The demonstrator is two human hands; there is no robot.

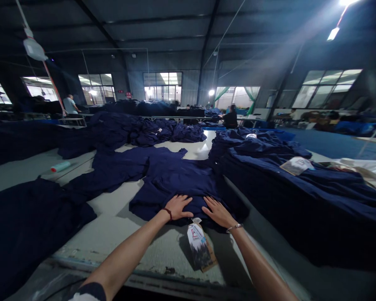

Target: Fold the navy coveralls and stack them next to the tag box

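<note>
A navy blue garment (175, 175) lies spread flat on the pale work table (113, 225) in front of me. My left hand (178, 207) rests flat on its near edge, fingers spread, a dark band on the wrist. My right hand (217, 211) lies flat beside it on the same garment, fingers stretched out, a metal bracelet on the wrist. A paper hang tag (199, 246) hangs from the garment's near edge between my forearms, lying on the table.
A thick stack of navy garments (301, 184) with a tag fills the right side. More navy heaps lie at left (25, 225) and far back (150, 129). A pale roll (60, 167) sits at left. People stand in the distance by the windows.
</note>
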